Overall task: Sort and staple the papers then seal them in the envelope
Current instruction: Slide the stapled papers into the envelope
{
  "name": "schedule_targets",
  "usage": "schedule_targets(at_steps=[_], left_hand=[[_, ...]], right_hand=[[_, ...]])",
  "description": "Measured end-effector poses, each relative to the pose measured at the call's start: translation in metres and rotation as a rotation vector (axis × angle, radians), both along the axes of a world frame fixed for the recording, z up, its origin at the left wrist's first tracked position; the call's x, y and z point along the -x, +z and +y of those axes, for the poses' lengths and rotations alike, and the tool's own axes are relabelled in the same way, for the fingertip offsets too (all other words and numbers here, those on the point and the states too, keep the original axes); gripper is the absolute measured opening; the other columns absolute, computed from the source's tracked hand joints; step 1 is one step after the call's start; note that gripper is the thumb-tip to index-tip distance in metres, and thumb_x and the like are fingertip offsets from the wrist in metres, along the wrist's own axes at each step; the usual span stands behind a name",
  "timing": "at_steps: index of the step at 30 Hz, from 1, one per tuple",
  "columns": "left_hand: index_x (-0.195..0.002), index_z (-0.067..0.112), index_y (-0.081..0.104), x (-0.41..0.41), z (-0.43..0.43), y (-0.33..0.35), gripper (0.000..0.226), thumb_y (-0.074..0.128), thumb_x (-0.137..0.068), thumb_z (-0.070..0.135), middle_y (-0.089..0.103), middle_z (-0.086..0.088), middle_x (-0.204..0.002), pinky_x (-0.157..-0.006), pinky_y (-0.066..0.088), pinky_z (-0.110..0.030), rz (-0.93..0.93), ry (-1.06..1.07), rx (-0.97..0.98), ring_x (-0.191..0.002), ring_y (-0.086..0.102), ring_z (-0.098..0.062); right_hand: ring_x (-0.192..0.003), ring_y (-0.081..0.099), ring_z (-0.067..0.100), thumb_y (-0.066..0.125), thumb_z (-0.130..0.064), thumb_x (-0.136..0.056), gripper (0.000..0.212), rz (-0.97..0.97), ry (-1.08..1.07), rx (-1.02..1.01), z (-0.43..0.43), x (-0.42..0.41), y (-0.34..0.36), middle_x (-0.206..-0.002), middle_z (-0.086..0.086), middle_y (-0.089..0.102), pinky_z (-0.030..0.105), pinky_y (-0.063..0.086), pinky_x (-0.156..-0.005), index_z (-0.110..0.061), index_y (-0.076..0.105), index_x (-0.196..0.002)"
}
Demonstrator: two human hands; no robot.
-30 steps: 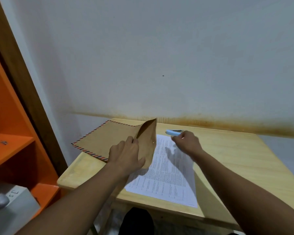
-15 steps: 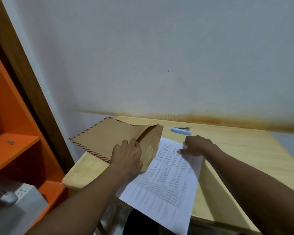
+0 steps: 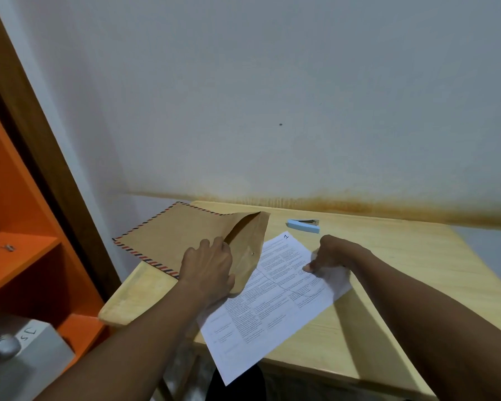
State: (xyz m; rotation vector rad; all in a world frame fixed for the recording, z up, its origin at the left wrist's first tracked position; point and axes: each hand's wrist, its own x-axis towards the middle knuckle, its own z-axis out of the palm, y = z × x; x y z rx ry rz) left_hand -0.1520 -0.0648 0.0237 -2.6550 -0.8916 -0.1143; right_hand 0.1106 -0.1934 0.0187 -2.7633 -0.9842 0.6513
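We see both forearms reaching in from the near edge of the desk (image 3: 402, 285), bare to the elbow and angled toward each other.

The left hand (image 3: 207, 267) lies knuckles up over the envelope (image 3: 180, 241). Its fingers are curled over the top layer at the envelope's mouth and the thumb is tucked along the lower side, so it grips that layer and holds the mouth gaping toward the right. The wrist is straight, in line with the forearm.

The envelope is brown with a red and dark striped border. It sits at the desk's far left corner, and its striped end hangs out past the left edge.

The right hand (image 3: 334, 256) is bent down at the wrist, with the back of the hand facing up. Its fingers are curled and its thumb tip presses on top of the papers (image 3: 272, 302), pinching them at their right edge. The sheet directly under that hand is blurred, so we cannot tell how far it is lifted.

The papers are white printed sheets lying diagonally across the middle of the desk. Their near corner juts out past the near edge, and their left side is tucked under the envelope's open mouth and the left hand.

A light blue stapler (image 3: 303, 226) lies flat close to the far edge, just beyond the right hand and apart from it. An orange shelf (image 3: 21, 241) stands to the left of the desk.
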Motion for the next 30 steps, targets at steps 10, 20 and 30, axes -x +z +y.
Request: schedule_targets(at_steps=[10, 20, 30], left_hand=[[-0.137, 0.015, 0.050, 0.005, -0.001, 0.004, 0.062, 0.053, -0.094, 0.059, 0.051, -0.002, -0.128, -0.074, 0.049, -0.036, 0.007, 0.020, 0.014, -0.108, 0.054, -0.022], [-0.139, 0.016, 0.050, 0.004, -0.005, 0.005, 0.065, 0.055, -0.092, 0.060, 0.051, -0.001, -0.130, -0.078, 0.051, -0.036, 0.003, 0.027, 0.031, -0.111, 0.054, -0.022], [-0.137, 0.018, 0.052, -0.001, -0.003, 0.004, 0.062, 0.056, -0.092, 0.059, 0.052, -0.001, -0.131, -0.078, 0.049, -0.036, -0.006, 0.030, 0.030, -0.111, 0.054, -0.022]], right_hand=[[-0.093, 0.064, 0.028, 0.073, -0.027, -0.083, 0.031, 0.005, -0.097, -0.115, -0.012, 0.005, 0.005, -0.104, 0.011, 0.069, 0.029, 0.044, -0.069, -0.004, 0.067, -0.102], [-0.082, 0.059, 0.029, 0.070, -0.004, -0.080, 0.021, 0.192, -0.219, -0.402, -0.045, -0.006, 0.014, -0.098, 0.015, 0.064, 0.030, 0.047, -0.063, -0.005, 0.057, -0.096], [-0.079, 0.062, 0.019, 0.063, 0.006, -0.086, 0.024, 0.483, -0.141, -0.601, -0.063, -0.012, 0.015, -0.099, 0.010, 0.070, 0.024, 0.051, -0.071, -0.011, 0.078, -0.095]])
